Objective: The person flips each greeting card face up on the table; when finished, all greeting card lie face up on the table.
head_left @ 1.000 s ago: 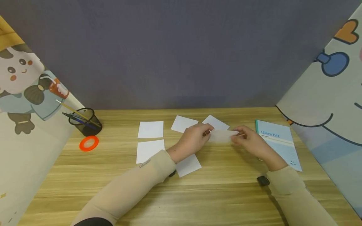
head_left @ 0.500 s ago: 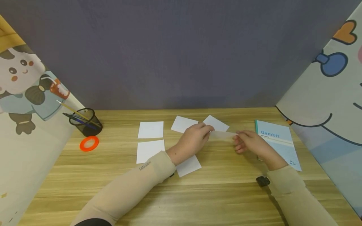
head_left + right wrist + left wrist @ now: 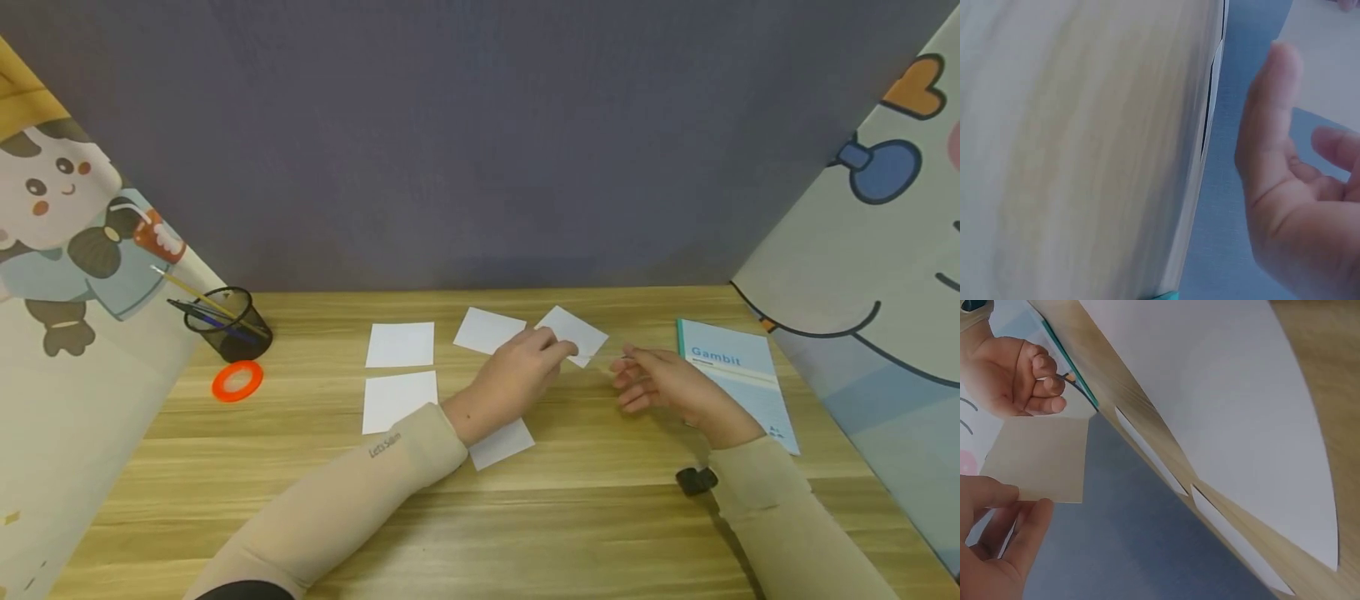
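Paper, a pale square sheet (image 3: 1041, 461), hangs above the table (image 3: 555, 533) between the person's two hands, seen nearly edge-on in the head view. The left hand (image 3: 516, 371) pinches it along one edge between thumb and fingers. The right hand (image 3: 667, 387) is just beside the opposite edge, its fingers loosely bent and the index finger and thumb apart; whether a fingertip touches the sheet cannot be told. Behind the left fingers a tilted white square (image 3: 572, 327) lies flat, with a second white square (image 3: 487, 329) to its left. Two more, a far square (image 3: 400, 344) and a near square (image 3: 396, 402), lie farther left, and a partly covered square (image 3: 501, 445) shows under the left wrist. A blue notebook (image 3: 742, 392) marked "Gambit" lies beyond the right hand. At far left, an orange ring (image 3: 218, 384) lies near a black mesh cup (image 3: 247, 337) holding pens and a pencil
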`<state>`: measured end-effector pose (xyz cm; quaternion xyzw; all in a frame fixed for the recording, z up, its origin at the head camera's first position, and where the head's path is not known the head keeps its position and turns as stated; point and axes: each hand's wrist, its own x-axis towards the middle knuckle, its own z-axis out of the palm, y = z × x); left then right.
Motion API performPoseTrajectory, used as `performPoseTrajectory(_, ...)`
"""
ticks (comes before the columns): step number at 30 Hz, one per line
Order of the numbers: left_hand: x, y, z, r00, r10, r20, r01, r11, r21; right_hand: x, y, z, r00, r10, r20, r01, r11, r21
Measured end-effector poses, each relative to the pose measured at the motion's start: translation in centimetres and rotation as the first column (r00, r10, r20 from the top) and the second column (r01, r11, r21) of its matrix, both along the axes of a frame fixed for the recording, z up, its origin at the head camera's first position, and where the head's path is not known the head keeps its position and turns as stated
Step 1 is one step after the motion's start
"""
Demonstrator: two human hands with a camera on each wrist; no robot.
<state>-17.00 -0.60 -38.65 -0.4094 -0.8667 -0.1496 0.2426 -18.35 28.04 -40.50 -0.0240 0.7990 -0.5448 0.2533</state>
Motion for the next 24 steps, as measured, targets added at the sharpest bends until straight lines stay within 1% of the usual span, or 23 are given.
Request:
performPoseTrajectory(4,0.2,-0.1,0.0,0.999,-0.013,-0.036,0.012,1.000,-0.025,0.0,0.1,0.0,0.999,0.002,0.038,0.000,0.999,-0.041)
performPoseTrajectory(10,0.3,-0.1,-0.3,0.999,-0.037,-0.040,0.036,0.999,-0.023,-0.1,0.5,-0.1,0.998,0.015,0.062,-0.007,0.993,-0.117)
performPoseTrajectory(17,0.5,-0.1,-0.3,0.997,-0.067,-0.048,0.066,0.997,-0.026,-0.3,1.0,-0.3,0.999,0.027,0.044,-0.021,0.990,-0.141)
performPoseTrajectory(24,0.6,-0.1,-0.7,0.994,-0.098,-0.044,0.096,0.995,-0.033,-0.4,1.3,-0.8,0.999,0.045,0.019,-0.041,0.986,-0.162)
